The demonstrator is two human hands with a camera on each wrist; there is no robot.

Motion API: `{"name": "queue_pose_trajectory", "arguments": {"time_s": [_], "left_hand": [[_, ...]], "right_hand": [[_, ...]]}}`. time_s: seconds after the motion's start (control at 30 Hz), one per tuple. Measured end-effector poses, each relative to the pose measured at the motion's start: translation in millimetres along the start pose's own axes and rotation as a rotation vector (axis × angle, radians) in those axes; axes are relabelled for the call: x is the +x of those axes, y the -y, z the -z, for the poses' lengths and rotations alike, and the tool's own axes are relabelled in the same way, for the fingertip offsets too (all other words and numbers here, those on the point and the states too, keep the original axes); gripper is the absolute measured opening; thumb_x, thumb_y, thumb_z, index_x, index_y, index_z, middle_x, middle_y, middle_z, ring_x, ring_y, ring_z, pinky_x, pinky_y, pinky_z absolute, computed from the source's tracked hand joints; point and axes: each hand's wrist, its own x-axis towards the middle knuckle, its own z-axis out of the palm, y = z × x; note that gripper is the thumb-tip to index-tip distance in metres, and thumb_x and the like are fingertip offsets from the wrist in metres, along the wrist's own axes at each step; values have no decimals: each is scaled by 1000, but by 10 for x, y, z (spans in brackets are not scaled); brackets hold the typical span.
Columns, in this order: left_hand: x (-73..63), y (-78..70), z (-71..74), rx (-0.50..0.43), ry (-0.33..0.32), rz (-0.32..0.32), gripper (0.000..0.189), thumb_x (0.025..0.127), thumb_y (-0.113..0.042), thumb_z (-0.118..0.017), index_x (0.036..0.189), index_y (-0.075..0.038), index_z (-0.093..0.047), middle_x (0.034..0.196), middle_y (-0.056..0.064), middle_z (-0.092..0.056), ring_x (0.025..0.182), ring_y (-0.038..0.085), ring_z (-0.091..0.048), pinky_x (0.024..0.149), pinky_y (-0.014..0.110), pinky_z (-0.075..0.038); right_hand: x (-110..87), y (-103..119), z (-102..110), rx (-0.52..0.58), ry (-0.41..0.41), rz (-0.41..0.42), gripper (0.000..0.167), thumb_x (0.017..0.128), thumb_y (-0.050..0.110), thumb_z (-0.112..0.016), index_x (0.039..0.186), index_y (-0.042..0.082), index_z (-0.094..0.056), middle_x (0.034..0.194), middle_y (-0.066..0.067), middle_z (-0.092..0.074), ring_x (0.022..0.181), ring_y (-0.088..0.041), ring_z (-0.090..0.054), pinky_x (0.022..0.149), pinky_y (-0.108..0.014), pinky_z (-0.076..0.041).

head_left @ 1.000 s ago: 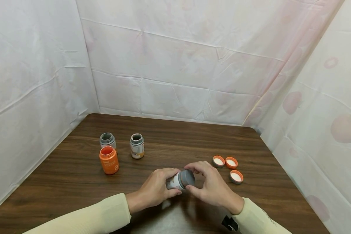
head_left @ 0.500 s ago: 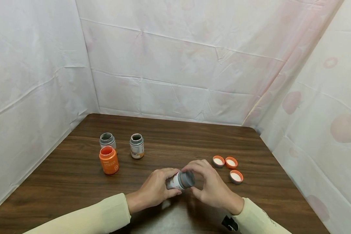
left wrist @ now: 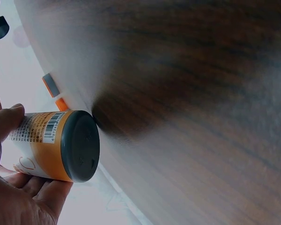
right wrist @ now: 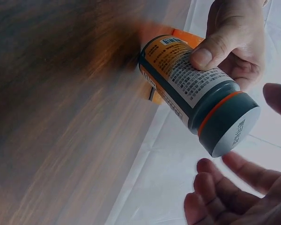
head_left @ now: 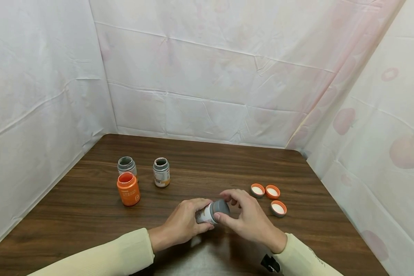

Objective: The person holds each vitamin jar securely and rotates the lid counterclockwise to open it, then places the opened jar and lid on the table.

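Note:
In the head view my left hand (head_left: 181,222) grips a small pill bottle (head_left: 202,216) with a white and orange label, tilted on its side with its mouth end to the right. A grey screw cap (right wrist: 232,126) sits on the bottle, with an orange ring showing at its lower edge. My right hand (head_left: 252,218) is at the cap with loosely bent fingers. In the right wrist view its thumb (right wrist: 278,99) stands apart from the cap, and a fingertip lies right at the cap's edge. The bottle's dark base (left wrist: 82,145) faces the left wrist camera.
On the left of the wooden table (head_left: 210,161) stand three uncapped bottles: an orange one (head_left: 128,193), a grey one (head_left: 125,165) partly behind it, and another grey one (head_left: 161,176). Three caps (head_left: 278,209) lie liner-up at the right. Pale sheets (head_left: 207,76) hang around the table.
My right hand's fingers have shifted around the cap, from thumb and forefinger at its sides to fingers drawn back and the thumb raised. My left hand and the bottle have stayed in place.

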Motion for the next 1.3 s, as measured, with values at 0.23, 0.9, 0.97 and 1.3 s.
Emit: {"name": "queue_pose_trajectory", "arguments": {"time_s": [0.23,0.9,0.97,1.3], "left_hand": [[4,14,-5,-9,-3,-9,44,80,-19,-90,119,-19,-70,116,-6,-70,96,6,-63,81,26,-53],[15,6,-5,8,-4,-6,42,80,-20,-91,117,-21,-71,116,-6,-70,97,6,-64,81,27,-53],[16,4,-5,6,-2,-8,42,80,-20,-91,117,-21,-70,116,-6,-70,96,6,-63,81,27,-53],[21,4,-5,-1,-3,-10,41,80,-19,-91,115,-23,-71,113,-8,-69,92,5,-62,79,25,-53]], "right_hand": [[22,13,-7,-25,38,-156,52,88,60,-74,116,16,-70,90,9,-63,77,-17,-59,64,-26,-47],[68,38,-10,-69,74,-258,43,86,61,-75,95,19,-72,69,13,-57,58,-5,-52,53,-25,-44],[68,36,-7,-60,80,-242,40,86,58,-76,96,19,-72,69,13,-57,58,-5,-52,53,-24,-44],[64,14,40,-35,103,-84,37,82,34,-87,112,23,-70,85,13,-64,72,-13,-58,61,-26,-47]]}}
